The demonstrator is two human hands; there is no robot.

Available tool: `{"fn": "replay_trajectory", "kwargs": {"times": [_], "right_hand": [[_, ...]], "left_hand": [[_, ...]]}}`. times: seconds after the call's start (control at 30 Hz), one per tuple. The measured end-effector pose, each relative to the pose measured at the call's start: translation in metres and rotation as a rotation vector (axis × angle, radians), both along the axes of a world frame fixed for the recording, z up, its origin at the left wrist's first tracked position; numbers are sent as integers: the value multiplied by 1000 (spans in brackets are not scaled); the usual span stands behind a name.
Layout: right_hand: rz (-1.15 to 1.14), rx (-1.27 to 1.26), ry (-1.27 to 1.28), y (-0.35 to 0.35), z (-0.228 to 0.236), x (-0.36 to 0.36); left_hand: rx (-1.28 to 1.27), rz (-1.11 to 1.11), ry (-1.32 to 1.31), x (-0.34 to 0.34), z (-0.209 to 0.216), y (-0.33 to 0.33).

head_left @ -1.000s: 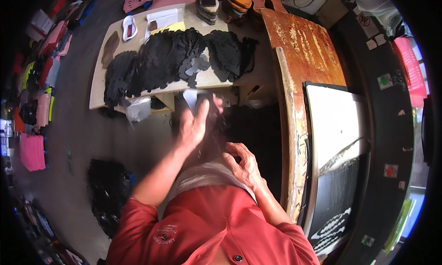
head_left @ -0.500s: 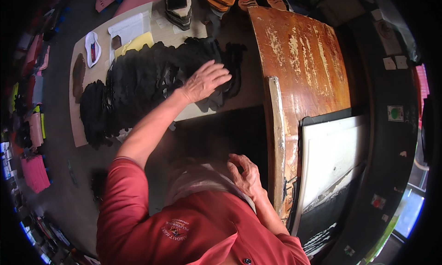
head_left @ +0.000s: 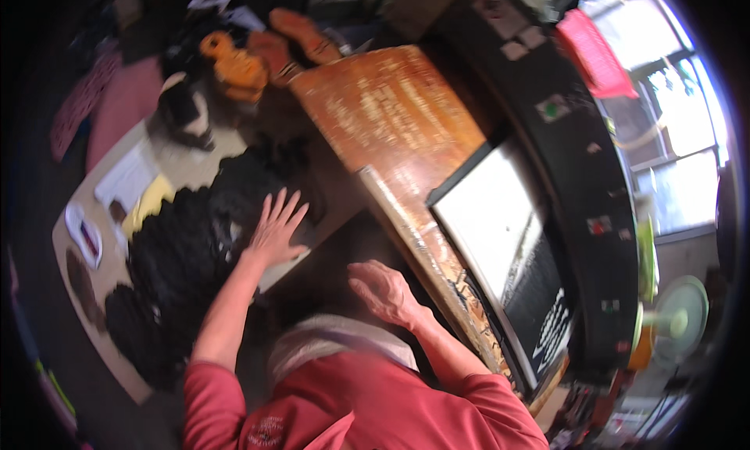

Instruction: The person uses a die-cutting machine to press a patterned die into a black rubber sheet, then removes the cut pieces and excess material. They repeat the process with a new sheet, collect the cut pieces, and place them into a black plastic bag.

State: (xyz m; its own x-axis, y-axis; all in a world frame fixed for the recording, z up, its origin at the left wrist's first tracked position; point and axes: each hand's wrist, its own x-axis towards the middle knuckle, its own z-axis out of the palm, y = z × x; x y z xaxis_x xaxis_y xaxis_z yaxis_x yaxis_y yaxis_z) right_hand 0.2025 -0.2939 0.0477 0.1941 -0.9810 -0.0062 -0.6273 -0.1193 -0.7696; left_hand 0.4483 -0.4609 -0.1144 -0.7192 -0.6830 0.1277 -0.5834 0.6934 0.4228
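Head view, left hand (head_left: 275, 230) flat on black cutouts (head_left: 183, 262), low table (head_left: 117, 348)

the left arm reaches far forward, and the left hand (head_left: 275, 230) is flat with its fingers spread wide. the right hand (head_left: 383, 291) stays close to the body, palm down, fingers loosely bent.

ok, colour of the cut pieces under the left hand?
Black, all of the cut pieces beneath the left hand; head view.
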Motion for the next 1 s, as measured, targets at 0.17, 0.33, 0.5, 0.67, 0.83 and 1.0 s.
{"fn": "replay_trajectory", "kwargs": {"times": [0.17, 0.33, 0.5, 0.67, 0.83, 1.0], "right_hand": [[-473, -85, -13, -64, 55, -57], [-663, -574, 95, -167, 136, -174], [-803, -809, 211, -281, 215, -305], [-952, -956, 399, -372, 270, -406], [-931, -917, 502, -433, 295, -465], [-910, -841, 535, -485, 292, -514]], "left_hand": [[8, 79, 214, 10, 17, 25], [81, 222, 435, 4, 41, 54], [44, 213, 499, -45, 103, 38], [-26, 73, 621, -133, 166, -1], [52, -88, 603, -214, 167, -20], [1, -218, 450, -239, 142, -17]]}}
